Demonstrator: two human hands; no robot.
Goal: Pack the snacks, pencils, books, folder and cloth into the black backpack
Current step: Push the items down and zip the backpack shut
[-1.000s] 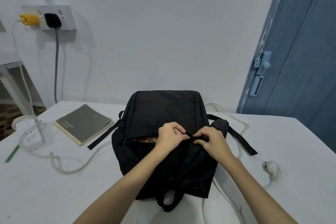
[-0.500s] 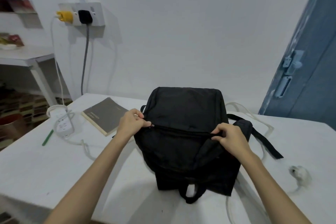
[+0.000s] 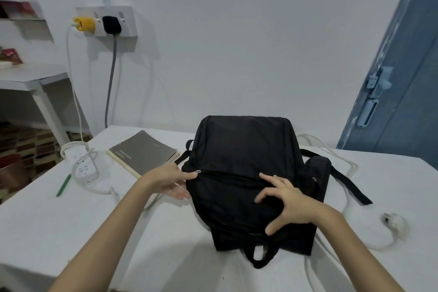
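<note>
The black backpack [image 3: 244, 156] lies on the white table [image 3: 71, 220], its front pocket zipper drawn shut with the pull at the left end. My left hand [image 3: 169, 181] rests open against the bag's left side, fingertips by the zipper pull. My right hand [image 3: 288, 201] hovers over the front of the bag with fingers spread, holding nothing. A grey-covered book [image 3: 143, 153] lies on the table left of the bag. A green pencil [image 3: 63, 185] lies near the table's left edge. The bag's contents are hidden.
A white power strip [image 3: 81, 165] with its cable lies beside the book. A white cord runs behind and right of the bag to a plug [image 3: 393, 220]. Wall sockets [image 3: 105, 21] sit above left. A blue door [image 3: 403, 78] stands at right, a white shelf [image 3: 30, 76] at left.
The front pocket zipper went from partly open to shut as my left hand drew the pull leftward. Both hands have since let go and opened. The view shifted left.
</note>
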